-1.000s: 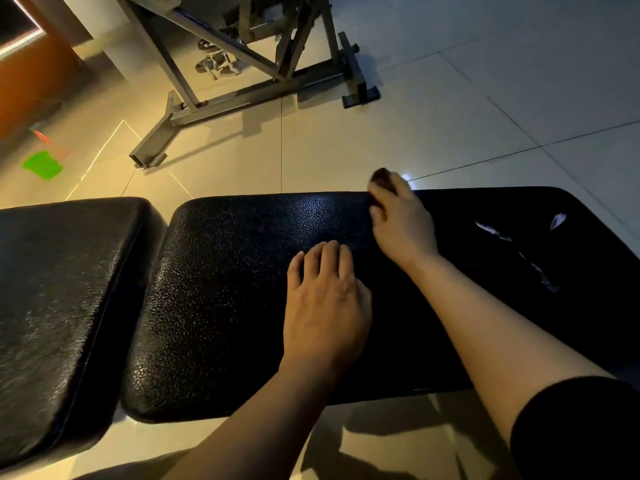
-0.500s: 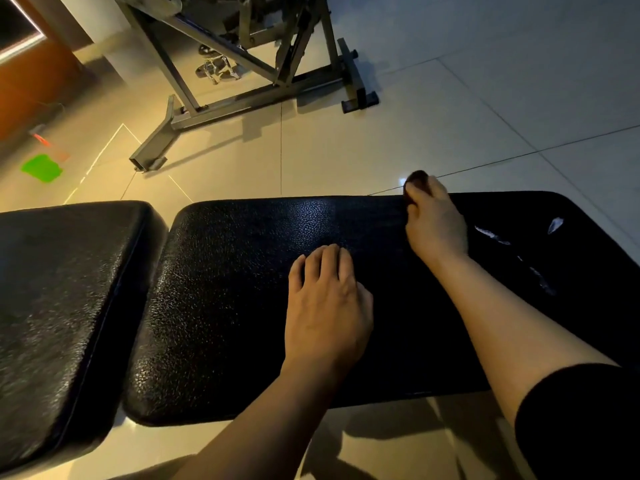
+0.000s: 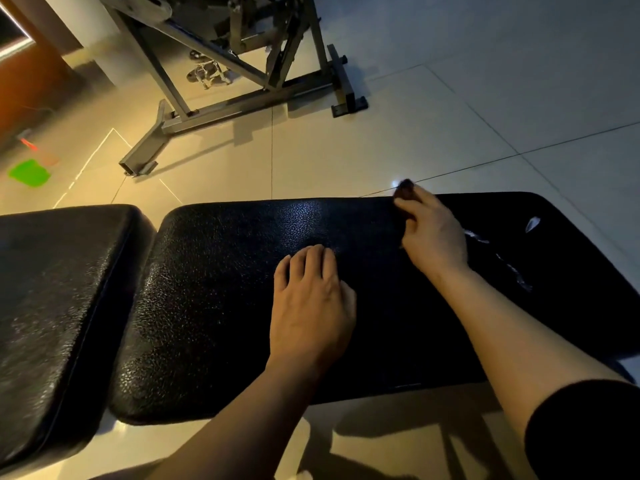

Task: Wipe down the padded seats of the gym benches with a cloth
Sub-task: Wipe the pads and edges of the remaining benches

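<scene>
The right hand [image 3: 433, 233] has its fingers [image 3: 407, 204] curled tight around a small dark cloth [image 3: 404, 188], pressing it on the far edge of the long black seat pad [image 3: 225, 289], probably to rub that edge clean. Nearer, the left hand [image 3: 311, 306] lies flat and open, holding nothing, likely to lean on. Left of it sits a second pad [image 3: 52, 306]. Beyond the fingers, a metal frame [image 3: 242, 98] stands on the floor [image 3: 450, 116].

L hand [image 3: 311, 306] flat on bench pad [image 3: 221, 289], R hand [image 3: 433, 230] gripping dark cloth [image 3: 404, 189]
</scene>
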Motion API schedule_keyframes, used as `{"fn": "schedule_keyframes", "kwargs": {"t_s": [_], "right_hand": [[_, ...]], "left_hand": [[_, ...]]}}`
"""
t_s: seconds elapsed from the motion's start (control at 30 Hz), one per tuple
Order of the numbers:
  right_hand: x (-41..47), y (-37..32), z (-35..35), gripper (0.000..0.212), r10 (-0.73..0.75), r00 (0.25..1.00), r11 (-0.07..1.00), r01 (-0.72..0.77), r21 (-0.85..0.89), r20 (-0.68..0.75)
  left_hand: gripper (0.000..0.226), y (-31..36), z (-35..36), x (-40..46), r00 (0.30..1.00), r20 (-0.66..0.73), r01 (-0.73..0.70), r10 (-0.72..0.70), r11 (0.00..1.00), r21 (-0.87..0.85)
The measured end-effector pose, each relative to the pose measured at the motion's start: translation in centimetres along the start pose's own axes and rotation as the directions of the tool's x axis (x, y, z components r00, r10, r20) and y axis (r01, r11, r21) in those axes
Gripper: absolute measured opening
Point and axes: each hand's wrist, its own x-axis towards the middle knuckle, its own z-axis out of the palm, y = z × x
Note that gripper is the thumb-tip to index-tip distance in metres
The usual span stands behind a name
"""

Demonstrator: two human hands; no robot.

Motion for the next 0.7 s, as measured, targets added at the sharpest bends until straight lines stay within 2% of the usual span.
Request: {"fn": "schedule_keyframes", "kwargs": {"t_s": [0.07, 0.13, 0.23, 0.33, 0.43, 0.5, 0.6, 0.7], "right_hand": [[-0.9, -0.3, -0.1, 0.040, 0.074, 0.996, 0.995, -0.077, -0.063, -0.041], [-2.0, -2.2, 0.5, 0.039, -0.029, 0.999, 0.994, 0.026, -0.109, -0.029], [-2.1, -4.2, 1.2, 0.044, -0.185, 0.982, 0.979, 0.187, -0.086, 0.031], [-0.7, -3.2, 0.6, 0.050, -0.114, 0.993, 0.987, 0.117, -0.109, 0.029], [-0.8, -2.2, 1.0, 0.060, -0.047, 0.990, 0.999, 0.050, -0.021, 0.135], [-1.2, -3.2, 1.9, 0.058, -0.116, 0.981, 0.993, 0.108, 0.052, 0.159], [-2.0, -5.9, 2.9, 0.045, -0.265, 0.939, 0.956, 0.226, 0.188, 0.219], [-2.5, -6.2, 3.1, 0.044, -0.321, 0.915, 0.941, 0.277, 0.195, 0.245]], "left_hand": [[0.051, 0.0, 0.0, 0.0, 1.000, -0.001, 0.003, -0.003, 1.000, 0.000], [0.051, 0.0, 0.1, 0.0, 1.000, -0.003, 0.008, -0.008, 1.000, 0.002], [0.052, 0.1, 0.0, 0.0, 1.000, -0.002, 0.013, -0.013, 1.000, 0.010], [0.053, 0.1, -0.1, 0.0, 1.000, 0.006, 0.008, -0.009, 1.000, 0.004], [0.052, 0.0, 0.0, 0.0, 1.000, 0.004, 0.008, -0.008, 1.000, -0.003], [0.051, 0.0, 0.1, 0.1, 1.000, 0.000, 0.010, -0.010, 1.000, -0.004], [0.056, 0.0, 0.0, 0.1, 1.000, 0.026, -0.001, 0.001, 1.000, -0.002], [0.060, 0.0, -0.2, 0.1, 0.999, 0.046, -0.018, 0.018, 1.000, 0.001]]}}
